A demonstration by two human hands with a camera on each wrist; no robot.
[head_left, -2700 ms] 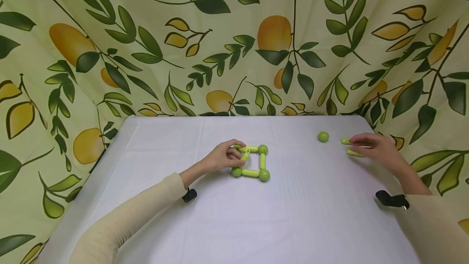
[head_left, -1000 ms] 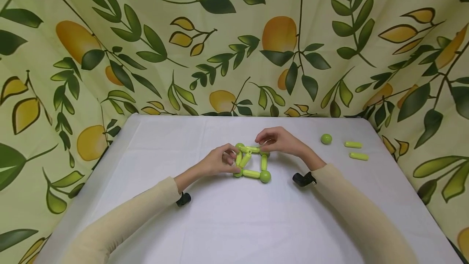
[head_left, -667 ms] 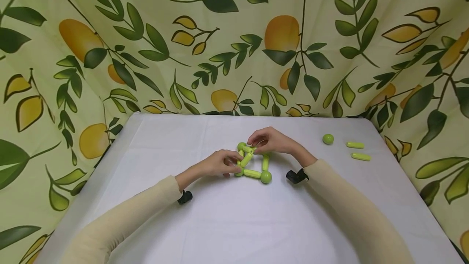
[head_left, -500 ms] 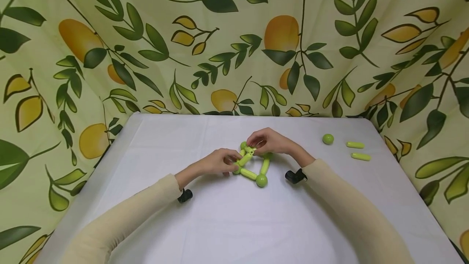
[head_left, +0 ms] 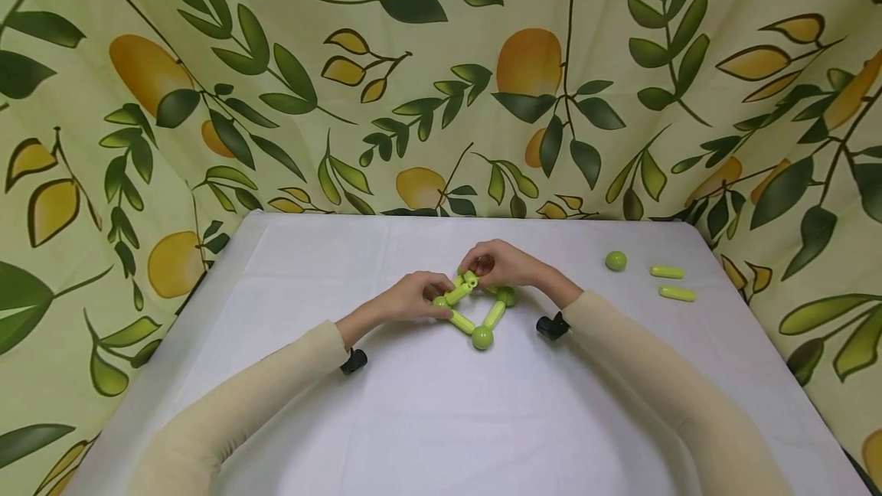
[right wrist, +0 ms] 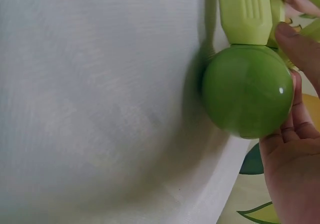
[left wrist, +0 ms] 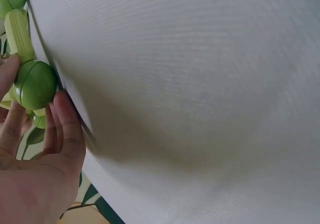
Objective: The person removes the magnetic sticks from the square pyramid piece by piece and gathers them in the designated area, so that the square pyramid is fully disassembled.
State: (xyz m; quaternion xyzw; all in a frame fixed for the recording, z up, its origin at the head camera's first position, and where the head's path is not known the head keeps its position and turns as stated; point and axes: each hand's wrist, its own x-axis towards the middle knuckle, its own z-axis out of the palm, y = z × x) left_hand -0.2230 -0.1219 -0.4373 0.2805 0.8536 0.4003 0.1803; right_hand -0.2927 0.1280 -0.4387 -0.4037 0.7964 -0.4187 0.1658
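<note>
A closed frame of light-green magnetic rods and darker green balls lies on the white table, turned cornerwise. At its left corner my left hand pinches a ball between thumb and fingers. My right hand reaches over the far corner and pinches a rod there; its fingertips partly hide that rod and the far ball. One rod slants up from the left ball, its upper end meeting the rod in my right hand. In the right wrist view, a ball sits beside my right palm.
To the right on the table lie a loose green ball and two loose rods, one farther back and one nearer. A leaf-and-fruit patterned curtain hangs behind and at the sides.
My right hand has come from the loose rods at the right to the frame's far corner. The frame has turned from square-on to cornerwise, its near ball shifting left.
</note>
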